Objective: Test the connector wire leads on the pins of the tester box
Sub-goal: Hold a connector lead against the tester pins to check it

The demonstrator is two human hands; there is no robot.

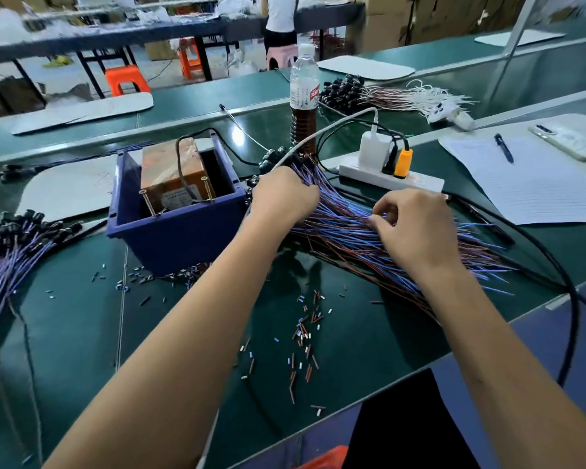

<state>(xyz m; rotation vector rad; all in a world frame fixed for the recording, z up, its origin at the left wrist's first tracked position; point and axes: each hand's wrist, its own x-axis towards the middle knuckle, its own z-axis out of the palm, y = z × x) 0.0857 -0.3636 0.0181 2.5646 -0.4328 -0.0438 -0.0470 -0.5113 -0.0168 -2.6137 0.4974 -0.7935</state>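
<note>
Just then my left hand (283,198) lay on the near end of the big bundle of blue and brown wire leads (369,242), its fingers curled down into the strands close to where their black connectors (274,157) clustered. My right hand (416,228) hovered over the middle of the same bundle, thumb and fingertips (378,220) drawn together and pinching a few thin leads. The bundle fanned out across the green worktop (352,333) from the connectors toward the right, its bare ends spreading past my right wrist.

Just left of my left hand stood the tester box (173,181), an orange-brown block sitting inside a dark blue plastic bin (180,231), with two long screws (207,188) standing up at its near edge and a black cable looped over its top. No lead was touching them.

Short snipped bits of insulation (305,330) lay scattered on the worktop between my forearms and beside the bin. A second bundle of leads (11,252) lay far to the left. Behind the main bundle were a white power strip (389,177) with plugs in it and a bottle (304,99) of dark liquid. A lined sheet of paper (528,184) with a pen (504,147) on it lay to the right.
</note>
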